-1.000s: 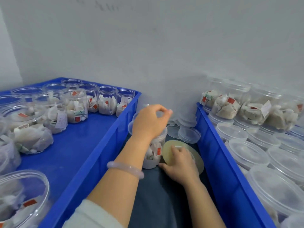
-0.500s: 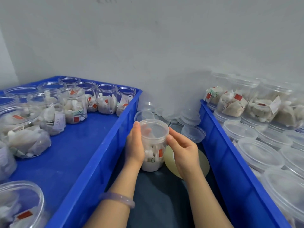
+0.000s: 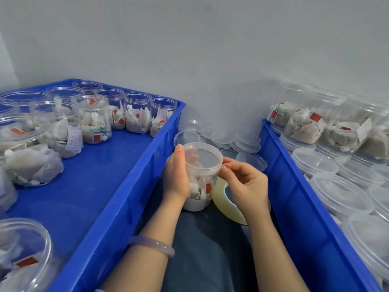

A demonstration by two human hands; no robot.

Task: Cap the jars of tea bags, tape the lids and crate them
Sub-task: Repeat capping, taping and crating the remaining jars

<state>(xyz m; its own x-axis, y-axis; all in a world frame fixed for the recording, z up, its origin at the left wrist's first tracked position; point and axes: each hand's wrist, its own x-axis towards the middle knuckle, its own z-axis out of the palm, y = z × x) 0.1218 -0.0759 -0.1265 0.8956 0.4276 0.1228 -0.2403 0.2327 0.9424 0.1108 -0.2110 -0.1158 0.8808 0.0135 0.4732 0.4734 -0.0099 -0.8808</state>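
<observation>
Two hands work one jar (image 3: 200, 186) at frame centre, low between two blue crates. Jar stands upright on dark cloth (image 3: 210, 249), tea bags with red tags inside, clear lid (image 3: 203, 154) seated on top. Left hand (image 3: 176, 175) grips the jar's left side, fingers curled round behind it, thumb up against the lid's edge; pale bracelet (image 3: 151, 244) on that wrist. Right hand (image 3: 246, 184) has fingers curled, thumb and forefinger pinching at the lid's right rim; cannot tell whether any tape end lies between them. Tape (image 3: 220, 197), a yellowish roll, lies flat on the cloth just right of the jar, partly hidden under the right hand. Left crate (image 3: 130, 197) fills the left of the frame: open jars (image 3: 139, 111) of tea bags stand in rows along its far side, more at the left edge and lower left corner. Right crate (image 3: 294, 197) holds capped jars (image 3: 315, 163) packed close, some lying on their sides at upper right. Spare lids (image 3: 246, 142) sit heaped between the crates, behind the jar, against the grey wall.
</observation>
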